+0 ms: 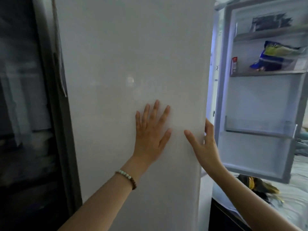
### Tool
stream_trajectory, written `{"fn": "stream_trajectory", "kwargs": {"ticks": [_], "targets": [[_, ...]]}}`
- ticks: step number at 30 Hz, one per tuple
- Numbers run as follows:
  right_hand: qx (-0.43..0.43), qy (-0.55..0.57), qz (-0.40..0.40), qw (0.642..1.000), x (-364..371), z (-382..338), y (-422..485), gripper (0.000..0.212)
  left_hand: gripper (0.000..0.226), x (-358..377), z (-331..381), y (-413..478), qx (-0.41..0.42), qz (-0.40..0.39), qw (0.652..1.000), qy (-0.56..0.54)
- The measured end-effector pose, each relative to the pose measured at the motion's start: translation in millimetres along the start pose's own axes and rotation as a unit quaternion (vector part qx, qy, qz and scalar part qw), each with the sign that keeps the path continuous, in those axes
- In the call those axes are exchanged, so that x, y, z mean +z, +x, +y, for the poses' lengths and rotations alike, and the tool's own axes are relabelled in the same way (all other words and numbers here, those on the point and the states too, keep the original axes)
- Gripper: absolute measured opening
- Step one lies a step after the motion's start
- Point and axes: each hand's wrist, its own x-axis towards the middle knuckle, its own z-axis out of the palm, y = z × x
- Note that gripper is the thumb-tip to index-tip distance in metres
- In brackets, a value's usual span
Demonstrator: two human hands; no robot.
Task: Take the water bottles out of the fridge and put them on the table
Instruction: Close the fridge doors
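The person stands close against a tall white glossy fridge panel (pixel 125 55) that fills the middle of the view. Their left hand (pixel 150 130) lies flat on it with the fingers straight and spread, palm pressed to the surface. A beaded bracelet (pixel 127 178) of pale green and brown beads circles that wrist.

Just at three o'clock of it, the right hand (pixel 203 144) has its grip on the panel's right edge. The thumb lies on the front face and the fingers hook round the edge, mostly hidden behind it.

Further toward three o'clock an open fridge door (pixel 260 100) shows its inner side. On its upper shelf at one o'clock sits a dark crumpled packet (pixel 270 22). Below that lies a blue and yellow plastic bag (pixel 276 57), with a small red and white carton (pixel 234 64) upright near its left. A clear plastic door shelf (pixel 258 127) is lower down.

Where the water bottles are I cannot tell, because the panel hides the fridge's inside.

At five o'clock a bed with a white sheet (pixel 295 202) carries a dark bundle with yellow patches (pixel 256 185). At nine o'clock stands a dark glass-fronted cabinet (pixel 21 97), blurred.
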Motion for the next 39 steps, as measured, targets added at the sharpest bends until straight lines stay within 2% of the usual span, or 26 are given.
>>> {"fn": "stream_trajectory", "kwargs": {"ticks": [2,6,8,11,15,18,21,25,30,39], "targets": [[0.009,0.011,0.012,1.0,7.6,15.4,25.2,0.079,0.058,23.1,-4.6,11.8,0.008,0.008,1.0,0.011],[0.025,0.044,0.015,0.999,25.0,46.9,65.1,0.057,0.056,63.3,-15.7,28.4,0.002,0.028,0.999,0.025],[0.028,0.05,0.017,0.998,34.3,64.1,84.7,0.054,0.054,81.1,-23.4,36.9,-0.002,0.042,0.998,0.04],[0.028,0.062,0.0,0.998,50.4,94.0,114.3,0.059,0.053,104.6,-34.4,48.3,-0.01,0.061,0.996,0.068],[0.002,0.102,-0.027,0.994,74.7,135.3,146.4,0.078,0.052,130.3,-47.1,61.6,-0.039,0.067,0.99,0.117],[-0.058,0.088,-0.055,0.993,94.2,161.2,165.2,0.078,0.052,149.1,-57.7,70.6,-0.064,0.061,0.981,0.174],[-0.192,-0.005,-0.05,0.98,112.3,184.0,179.6,0.072,0.052,162.6,-70.1,76.6,-0.08,0.059,0.972,0.213],[-0.27,-0.11,-0.064,0.954,127.8,205.9,196.7,0.068,0.051,178.1,-81.7,82.1,-0.097,0.048,0.957,0.27],[-0.291,-0.144,-0.071,0.943,142.4,218.2,206.0,0.068,0.053,188.0,-89.1,79.7,-0.117,0.027,0.942,0.312],[-0.317,-0.12,-0.116,0.933,134.4,223.9,212.4,0.068,0.054,189.4,-85.9,73.4,-0.138,0.012,0.928,0.345]]}}
